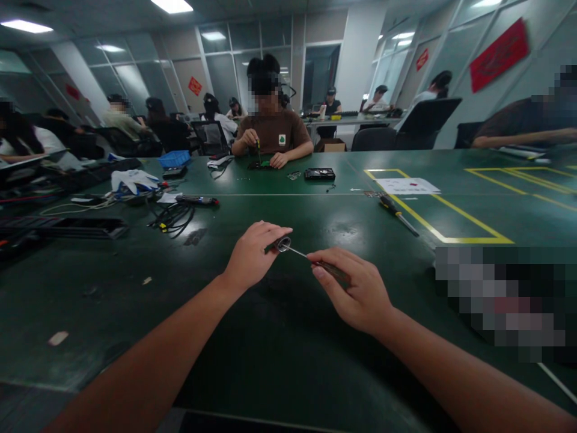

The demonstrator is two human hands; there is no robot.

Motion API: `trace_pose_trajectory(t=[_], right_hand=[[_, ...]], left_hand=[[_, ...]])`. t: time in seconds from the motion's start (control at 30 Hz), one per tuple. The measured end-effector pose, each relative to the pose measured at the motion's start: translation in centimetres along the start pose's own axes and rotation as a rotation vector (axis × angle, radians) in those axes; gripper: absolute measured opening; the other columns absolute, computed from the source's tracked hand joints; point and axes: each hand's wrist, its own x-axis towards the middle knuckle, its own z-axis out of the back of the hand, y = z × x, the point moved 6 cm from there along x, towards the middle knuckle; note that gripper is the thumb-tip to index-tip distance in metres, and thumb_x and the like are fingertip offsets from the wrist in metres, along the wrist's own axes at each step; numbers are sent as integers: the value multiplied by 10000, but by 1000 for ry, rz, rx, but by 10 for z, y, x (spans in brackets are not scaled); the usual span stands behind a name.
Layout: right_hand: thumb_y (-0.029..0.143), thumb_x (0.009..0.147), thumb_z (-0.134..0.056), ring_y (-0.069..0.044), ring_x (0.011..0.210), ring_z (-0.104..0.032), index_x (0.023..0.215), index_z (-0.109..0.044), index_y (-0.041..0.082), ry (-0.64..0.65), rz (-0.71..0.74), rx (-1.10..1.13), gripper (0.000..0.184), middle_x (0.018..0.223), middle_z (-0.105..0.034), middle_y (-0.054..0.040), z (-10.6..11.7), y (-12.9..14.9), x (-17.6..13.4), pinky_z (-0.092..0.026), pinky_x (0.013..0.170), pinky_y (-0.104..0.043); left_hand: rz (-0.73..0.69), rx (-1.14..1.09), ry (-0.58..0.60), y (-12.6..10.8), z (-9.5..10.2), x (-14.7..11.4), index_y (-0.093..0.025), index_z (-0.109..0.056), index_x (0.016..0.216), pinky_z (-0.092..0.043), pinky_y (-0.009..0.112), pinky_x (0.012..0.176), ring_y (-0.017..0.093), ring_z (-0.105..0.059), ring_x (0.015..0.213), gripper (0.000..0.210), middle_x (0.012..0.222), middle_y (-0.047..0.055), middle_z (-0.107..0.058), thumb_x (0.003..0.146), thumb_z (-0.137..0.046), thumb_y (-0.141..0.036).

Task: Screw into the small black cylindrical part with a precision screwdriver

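Observation:
My left hand is closed around a small dark cylindrical part, its round open end facing right. The fingers lie over the top of it and hide most of its body. In my right hand is a screwdriver with a thin metal shaft, its handle pinched between thumb and fingers. The shaft points left and its tip reaches the cylinder's open end; how far inside it sits I cannot tell. Both hands are raised over the green table.
To the right lie a yellow-and-black screwdriver and a paper sheet. Black cables, white gloves and a blue basket are at left. Across the table, a co-worker works near a black device. A blurred-out object occupies the right side.

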Motion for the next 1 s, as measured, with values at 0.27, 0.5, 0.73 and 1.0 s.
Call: trace_pose_trajectory(t=[0.27, 0.5, 0.73, 1.0], right_hand=[[191, 987, -573, -188, 833, -718, 1132, -677, 197, -32, 45, -37, 179, 951, -743, -64, 0, 4, -2, -574, 762, -309], [167, 979, -566, -215, 893, -707, 1152, -656, 172, 14, 146, -91, 195, 991, -736, -102, -6, 11, -1, -573, 790, -331], [255, 984, -581, -197, 774, -723, 1076, -716, 203, -41, -199, -12, 171, 925, -774, -53, 1, -10, 0, -561, 737, -319], [305, 981, -589, -206, 797, -741, 1061, -736, 208, -27, -261, -2, 193, 928, -790, -53, -2, -19, 0, -557, 740, -328]], left_hand=[[6, 9, 25, 0, -1, -1, -248, -680, 1252, -503, 439, 1039, 213, -637, 1075, 377, 1136, 38, -727, 923, -639, -68], [69, -22, 199, -1, -11, -1, -230, -612, 1326, -468, 444, 1074, 226, -620, 1109, 381, 1177, 48, -710, 954, -624, -145], [252, -106, 354, 3, -22, -9, -226, -518, 1270, -509, 391, 858, 229, -652, 955, 398, 1052, 46, -676, 905, -675, -203], [328, -178, 414, 8, -24, -9, -214, -535, 1084, -479, 331, 723, 200, -653, 829, 249, 939, 16, -677, 909, -705, -264]])
